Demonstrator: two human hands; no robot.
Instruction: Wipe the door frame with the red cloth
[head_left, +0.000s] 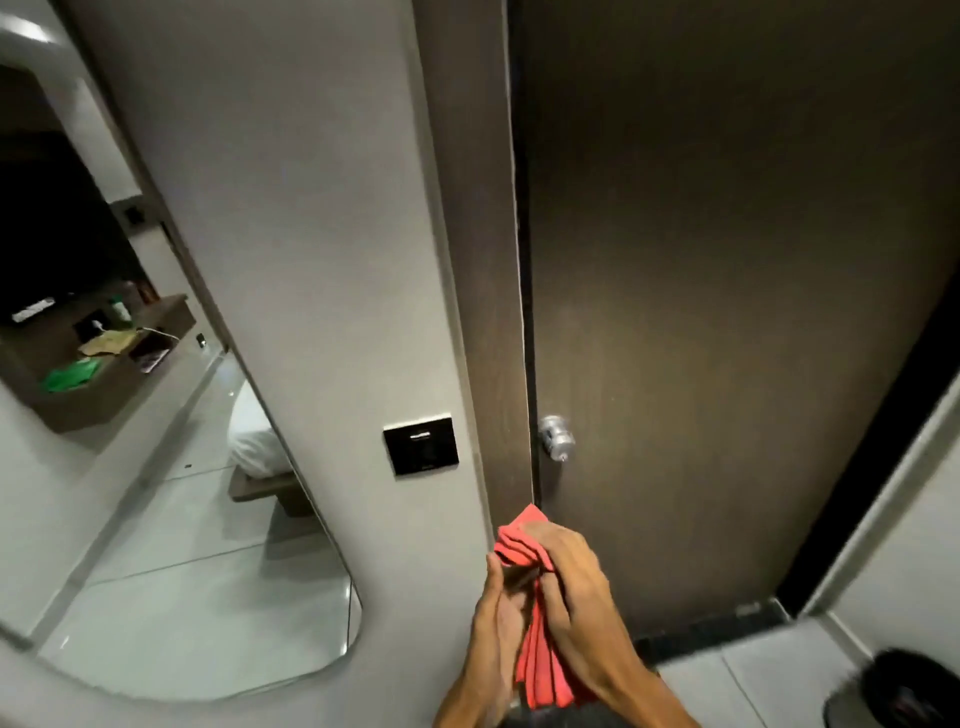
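We have the red cloth (540, 649) bunched between both hands, low in front of the closed dark door (727, 260). Right hand (566, 582) has its grip closed over the cloth's upper folds; left hand (498, 608) lies flat along the cloth's left side, fingers mostly straight, more a support than a clamp. The cloth's top corner sits against or just beside the door frame (483, 260), below the silver door knob (556, 439); contact is hard to confirm from this angle.

Risks from here, as we judge them:
- The cloth is wadded, with 1 long tail hanging loose, so a stroke up the frame may touch with only a small patch and leave streaks.
- The tail could snag on the knob.
- The black switch panel (421, 444) sits just left of the frame; a wide sweep could press it.
- The wall mirror (171, 467) is well apart, no concern.
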